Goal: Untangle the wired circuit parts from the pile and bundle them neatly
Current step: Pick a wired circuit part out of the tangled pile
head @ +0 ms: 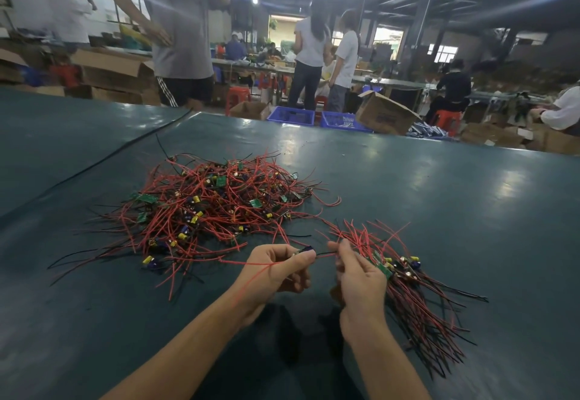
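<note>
Just in front of the pile [213, 205], the left hand [273, 271] is pinching a light, floppy-wired part [306, 250] by its stiff board — likely the surest hold — while the right hand [361, 283] is gripping the bundle [417, 305].

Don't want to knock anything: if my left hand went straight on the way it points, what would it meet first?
Probably the right hand: the left hand, pinching a small circuit part, points rightward at it across a short gap that a black wire spans. Depth is unclear.

Glossy smooth green table top [408, 195], plastic-sheathed red wires [213, 205], matt cardboard box [383, 114], blue plastic crate [292, 115]
</note>
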Demonstrator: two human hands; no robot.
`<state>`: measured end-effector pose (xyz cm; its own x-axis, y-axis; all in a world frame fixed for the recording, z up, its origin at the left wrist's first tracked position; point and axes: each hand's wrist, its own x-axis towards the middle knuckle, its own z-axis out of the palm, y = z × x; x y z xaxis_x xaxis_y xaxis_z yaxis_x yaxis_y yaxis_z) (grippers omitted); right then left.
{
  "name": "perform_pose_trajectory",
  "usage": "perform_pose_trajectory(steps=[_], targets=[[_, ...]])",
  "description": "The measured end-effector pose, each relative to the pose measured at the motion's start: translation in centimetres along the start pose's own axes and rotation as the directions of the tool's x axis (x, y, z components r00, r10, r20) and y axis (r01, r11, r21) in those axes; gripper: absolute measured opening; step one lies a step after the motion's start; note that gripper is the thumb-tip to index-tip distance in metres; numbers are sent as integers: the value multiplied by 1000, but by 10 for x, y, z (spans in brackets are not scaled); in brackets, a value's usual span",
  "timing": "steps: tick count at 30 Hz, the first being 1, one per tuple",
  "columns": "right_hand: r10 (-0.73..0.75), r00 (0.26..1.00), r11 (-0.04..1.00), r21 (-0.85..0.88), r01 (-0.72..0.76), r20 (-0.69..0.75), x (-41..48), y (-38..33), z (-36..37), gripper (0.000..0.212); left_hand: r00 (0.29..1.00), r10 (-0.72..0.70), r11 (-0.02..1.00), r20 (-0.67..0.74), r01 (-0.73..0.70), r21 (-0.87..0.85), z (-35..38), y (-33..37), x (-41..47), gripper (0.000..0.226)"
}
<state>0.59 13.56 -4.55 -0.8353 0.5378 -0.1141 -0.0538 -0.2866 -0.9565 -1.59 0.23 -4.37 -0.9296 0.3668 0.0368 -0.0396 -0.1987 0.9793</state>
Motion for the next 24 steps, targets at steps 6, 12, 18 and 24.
perform_pose_trajectory(steps=[6,12,18,24], targets=[[9,997,967,256,9,-70,18,-13,-22,28,997,-29,994,-78,21,-106,-4,6,3,34],[-132,982,976,192,104,134,2,-10,-12,28,924,-122,933,-363,-17,-358,-5,1,8,24],[-140,944,967,245,66,298,-6,-9,-14,66,940,-222,800,-259,23,-599,-22,7,9,39],[-35,913,994,-84,75,407,-18,-2,-2,50,972,-218,889,93,237,-392,-16,4,7,53]])
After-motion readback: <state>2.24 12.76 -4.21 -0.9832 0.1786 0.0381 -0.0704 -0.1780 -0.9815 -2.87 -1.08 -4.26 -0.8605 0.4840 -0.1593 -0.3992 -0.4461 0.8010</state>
